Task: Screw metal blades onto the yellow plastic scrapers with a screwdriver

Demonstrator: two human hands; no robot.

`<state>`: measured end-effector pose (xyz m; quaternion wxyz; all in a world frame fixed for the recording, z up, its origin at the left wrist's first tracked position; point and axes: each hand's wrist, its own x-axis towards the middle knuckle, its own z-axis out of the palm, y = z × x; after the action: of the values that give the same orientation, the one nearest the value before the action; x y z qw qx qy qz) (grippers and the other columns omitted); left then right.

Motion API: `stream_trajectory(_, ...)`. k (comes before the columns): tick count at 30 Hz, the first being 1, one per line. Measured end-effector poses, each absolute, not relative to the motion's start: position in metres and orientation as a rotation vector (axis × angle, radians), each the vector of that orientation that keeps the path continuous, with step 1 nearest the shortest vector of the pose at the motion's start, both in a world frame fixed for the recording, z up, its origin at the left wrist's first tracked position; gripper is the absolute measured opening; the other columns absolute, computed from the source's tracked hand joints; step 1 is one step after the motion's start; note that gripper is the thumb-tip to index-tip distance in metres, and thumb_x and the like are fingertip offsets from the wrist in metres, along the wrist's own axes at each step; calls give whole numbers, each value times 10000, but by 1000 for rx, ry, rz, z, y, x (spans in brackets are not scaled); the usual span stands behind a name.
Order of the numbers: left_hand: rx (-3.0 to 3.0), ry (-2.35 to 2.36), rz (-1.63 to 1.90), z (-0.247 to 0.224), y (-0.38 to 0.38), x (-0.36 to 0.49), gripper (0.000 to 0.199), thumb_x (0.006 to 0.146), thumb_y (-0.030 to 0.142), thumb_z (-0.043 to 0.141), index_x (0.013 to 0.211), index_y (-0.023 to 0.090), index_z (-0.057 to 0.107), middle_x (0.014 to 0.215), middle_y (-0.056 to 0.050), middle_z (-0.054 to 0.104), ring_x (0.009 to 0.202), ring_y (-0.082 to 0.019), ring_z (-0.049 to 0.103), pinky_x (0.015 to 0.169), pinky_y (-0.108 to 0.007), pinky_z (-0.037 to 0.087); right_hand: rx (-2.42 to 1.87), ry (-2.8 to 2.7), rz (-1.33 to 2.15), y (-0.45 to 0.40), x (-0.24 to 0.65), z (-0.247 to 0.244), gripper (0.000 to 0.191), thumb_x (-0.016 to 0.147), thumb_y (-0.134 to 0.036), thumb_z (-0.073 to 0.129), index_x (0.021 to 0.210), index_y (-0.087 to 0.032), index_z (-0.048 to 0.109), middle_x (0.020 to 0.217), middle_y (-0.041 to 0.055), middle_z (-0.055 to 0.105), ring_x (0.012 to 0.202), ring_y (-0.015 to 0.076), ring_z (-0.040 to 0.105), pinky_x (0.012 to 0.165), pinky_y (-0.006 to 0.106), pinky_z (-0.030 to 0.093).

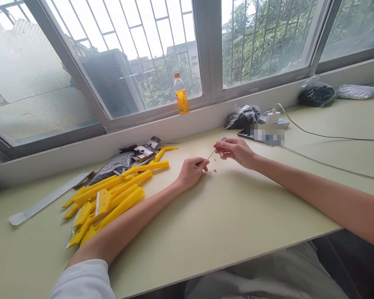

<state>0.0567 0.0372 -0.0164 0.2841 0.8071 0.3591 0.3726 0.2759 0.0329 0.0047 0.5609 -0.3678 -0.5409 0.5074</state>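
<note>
My right hand (237, 151) is closed around the handle of a small screwdriver (211, 154), whose thin metal shaft slants down to the left. My left hand (192, 171) pinches at the shaft's tip with thumb and forefinger; anything tiny between those fingers is hidden. Two small metal bits, probably screws (215, 170), lie on the table just below the shaft. Left of my left forearm is a pile of yellow scrapers (112, 197) with flat heads and metal blades, partly covered by the arm.
Behind the scrapers sit a black plastic bag (114, 166) and dark printed packaging (146, 148). A clear strip (50, 198) lies far left. An orange drink bottle (181, 95) stands on the sill. To the right are a phone (244, 133), a charger (272, 117) and a trailing cable (327, 136).
</note>
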Motion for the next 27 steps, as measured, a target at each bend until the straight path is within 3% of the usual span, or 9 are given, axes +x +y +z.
stream_trajectory(5, 2150, 963, 1001, -17, 38, 56, 348, 956, 412, 574, 778, 164, 742, 733, -33, 714, 596, -119, 521, 636, -254, 419, -847, -1176, 1171, 31, 274, 8, 314, 732, -415, 866, 764, -151, 699, 760, 89, 667, 629, 142, 548, 553, 300, 471)
stream_trajectory(12, 1966, 938, 1093, -16, 40, 55, 363, 932, 470, 610, 899, 143, 764, 737, -51, 719, 589, -114, 519, 593, -246, 435, -788, -1037, 1285, 32, 272, 6, 97, 829, -191, 710, 753, -135, 688, 764, 122, 692, 607, 137, 554, 563, 273, 507)
stream_trajectory(23, 1807, 882, 1208, -16, 45, 54, 469, 914, 564, 629, 880, 116, 764, 707, -76, 718, 530, -90, 475, 506, -237, 370, -794, -924, 1434, 30, 272, 6, 142, 883, -119, 611, 825, -115, 741, 827, 124, 740, 686, 144, 652, 689, 258, 595)
stream_trajectory(27, 1629, 872, 1215, -16, 49, 52, 549, 860, 626, 672, 922, 87, 757, 739, -106, 730, 504, -85, 456, 468, -242, 336, -783, -960, 1475, 27, 271, 7, 153, 909, -125, 603, 917, -117, 756, 920, 132, 770, 802, 158, 713, 776, 250, 606)
